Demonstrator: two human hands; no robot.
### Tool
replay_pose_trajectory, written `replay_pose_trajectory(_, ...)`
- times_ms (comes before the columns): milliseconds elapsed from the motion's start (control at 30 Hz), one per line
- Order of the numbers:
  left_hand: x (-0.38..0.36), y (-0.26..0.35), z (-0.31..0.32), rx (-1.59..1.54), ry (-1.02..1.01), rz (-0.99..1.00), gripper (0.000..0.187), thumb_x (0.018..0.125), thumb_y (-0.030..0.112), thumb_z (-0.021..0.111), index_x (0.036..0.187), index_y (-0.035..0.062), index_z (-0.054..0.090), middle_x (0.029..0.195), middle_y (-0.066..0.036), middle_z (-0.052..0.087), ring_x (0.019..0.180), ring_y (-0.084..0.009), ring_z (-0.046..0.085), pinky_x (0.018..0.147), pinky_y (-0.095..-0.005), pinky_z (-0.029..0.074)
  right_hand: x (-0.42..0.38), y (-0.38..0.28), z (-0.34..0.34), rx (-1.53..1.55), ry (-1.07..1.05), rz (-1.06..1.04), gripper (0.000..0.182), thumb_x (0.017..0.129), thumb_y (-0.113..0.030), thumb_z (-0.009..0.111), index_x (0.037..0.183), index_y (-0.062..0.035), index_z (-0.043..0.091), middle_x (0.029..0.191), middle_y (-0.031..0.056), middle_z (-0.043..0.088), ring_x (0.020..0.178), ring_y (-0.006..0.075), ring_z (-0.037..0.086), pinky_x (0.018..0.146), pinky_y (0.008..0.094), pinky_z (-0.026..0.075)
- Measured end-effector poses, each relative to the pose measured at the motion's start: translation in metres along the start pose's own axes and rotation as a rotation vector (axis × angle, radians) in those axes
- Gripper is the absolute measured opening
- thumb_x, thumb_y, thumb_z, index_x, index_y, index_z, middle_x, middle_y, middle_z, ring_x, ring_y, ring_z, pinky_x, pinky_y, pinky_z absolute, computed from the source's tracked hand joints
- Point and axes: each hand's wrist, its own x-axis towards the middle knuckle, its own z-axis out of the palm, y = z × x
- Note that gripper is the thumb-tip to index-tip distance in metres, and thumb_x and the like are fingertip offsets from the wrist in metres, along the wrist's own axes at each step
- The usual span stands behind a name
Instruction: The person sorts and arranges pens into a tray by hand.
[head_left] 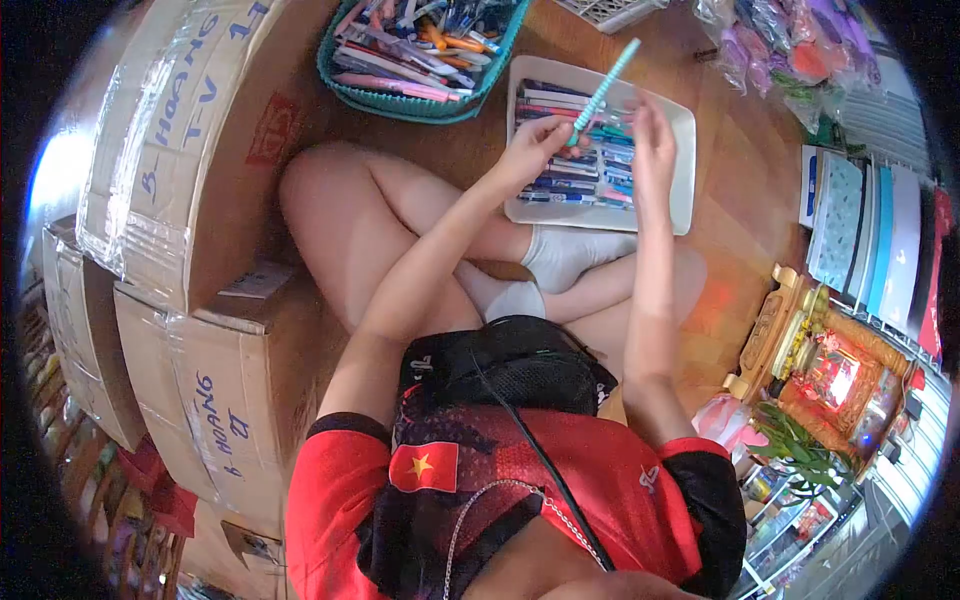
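Note:
My left hand [542, 148] is closed round the lower end of a mint-green pen [606, 88] with a ridged or striped barrel. The pen tilts up and to the right above a white tray [684, 180]. Beside it, over the tray's right part, my right hand [652, 140] is raised with its fingers stretched out and somewhat blurred; I see nothing in it. Several pens [565, 185] lie in rows in the tray below both hands, mostly sideways, in blue, white, dark and pink. My hands and the held pen cover some of them.
A teal basket [400, 108] full of loose pens stands left of the tray on the wooden floor [735, 190]. Cardboard boxes [215, 390] are stacked at my left. Wrapped flowers [790, 50] lie at upper right, with a carved wooden altar [770, 325] at right. My crossed legs border the tray.

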Motion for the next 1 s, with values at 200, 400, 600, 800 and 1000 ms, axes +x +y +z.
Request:
replay_pose_trajectory(200, -0.002, -0.022, 0.005, 0.027, -0.044, -0.099, 0.032, 0.096, 0.027, 0.047, 0.101, -0.0019, 0.061, 0.085, -0.004, 0.064, 0.072, -0.0084, 0.053, 0.069, -0.0259, 0.046, -0.023, 0.049, 0.000, -0.211, -0.290, 0.012, 0.025, 0.089, -0.016, 0.058, 0.109, -0.0005, 0.060, 0.090, 0.0085, 0.065, 0.079, 0.0113, 0.058, 0.074, 0.0280, 0.046)
replay_pose_trajectory(400, -0.023, 0.007, 0.003, 1.404, 0.070, 0.176, 0.015, 0.081, 0.012, 0.054, 0.087, 0.0038, 0.064, 0.090, -0.014, 0.062, 0.088, -0.0306, 0.061, 0.079, -0.0402, 0.049, -0.014, 0.064, -0.015, -0.503, -0.217, 0.000, 0.022, 0.086, -0.013, 0.059, 0.103, -0.0008, 0.062, 0.090, 0.0178, 0.065, 0.081, 0.0282, 0.064, 0.074, 0.0330, 0.047)
replay_pose_trajectory(600, -0.012, -0.008, -0.019, 1.836, 0.000, 0.204, 0.018, 0.075, 0.011, 0.054, 0.086, 0.0067, 0.067, 0.105, -0.011, 0.061, 0.106, -0.0280, 0.054, 0.090, -0.0444, 0.041, -0.007, 0.076, -0.022, -0.562, -0.302, -0.076, 0.021, 0.084, -0.013, 0.060, 0.101, -0.0013, 0.057, 0.094, 0.0213, 0.063, 0.088, 0.0361, 0.061, 0.075, 0.0384, 0.047)
replay_pose_trajectory(800, -0.009, -0.016, -0.021, 1.847, 0.035, 0.188, 0.019, 0.075, 0.012, 0.055, 0.089, 0.0077, 0.067, 0.108, -0.010, 0.060, 0.110, -0.0267, 0.051, 0.093, -0.0458, 0.037, -0.009, 0.091, -0.035, -0.566, -0.265, -0.050, 0.016, 0.083, -0.011, 0.060, 0.095, -0.0013, 0.057, 0.092, 0.0193, 0.061, 0.088, 0.0353, 0.059, 0.074, 0.0374, 0.045)
replay_pose_trajectory(1000, -0.007, -0.017, -0.023, 1.804, 0.141, 0.259, 0.016, 0.075, 0.013, 0.056, 0.087, 0.0088, 0.066, 0.104, -0.007, 0.061, 0.105, -0.0257, 0.054, 0.091, -0.0470, 0.038, -0.004, 0.104, -0.037, -0.667, -0.224, -0.199, 0.016, 0.079, -0.011, 0.063, 0.092, -0.0030, 0.059, 0.090, 0.0149, 0.059, 0.087, 0.0339, 0.056, 0.077, 0.0398, 0.043)
